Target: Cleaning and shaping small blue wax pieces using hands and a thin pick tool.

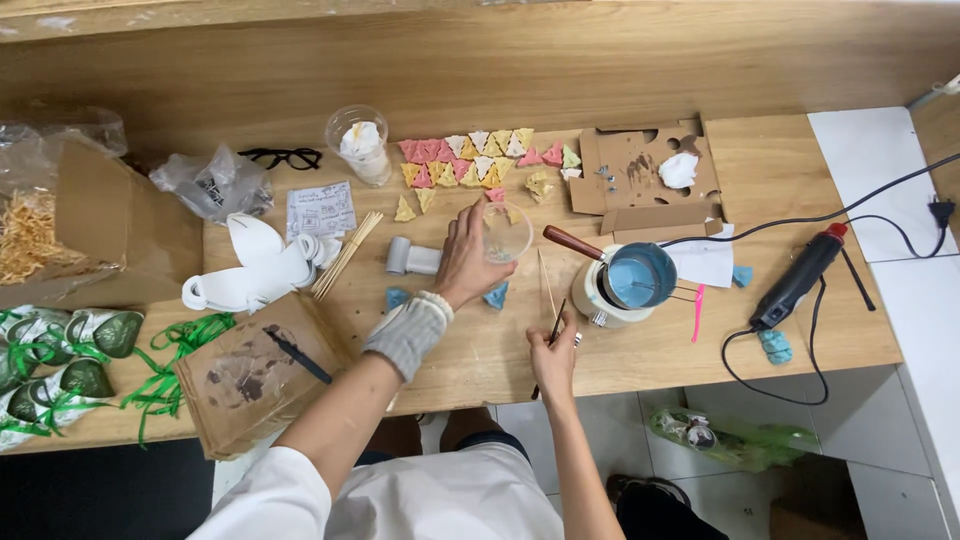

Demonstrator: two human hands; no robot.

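My left hand (462,262), with a grey knit cuff on the wrist, reaches over the wooden table (780,170) and grips a clear plastic cup (508,232). My right hand (553,352) rests near the front edge and pinches a thin dark stick (552,330). Just right of it stands a small pot (640,275) of blue liquid with a brown handle. Small blue triangles (496,296) lie by my left hand. Beyond the cup, several pink, yellow and white triangle pieces (470,155) are laid out in rows.
A glue gun (800,278) with a black cord lies at the right, a blue lump (775,346) near it. Stained cardboard (640,170) sits at the back, another piece (255,375) at the front left. Bamboo skewers (345,255), white shapes (255,265), glasses (283,157), a cup (360,145) and green-ribboned packets (60,360) fill the left.
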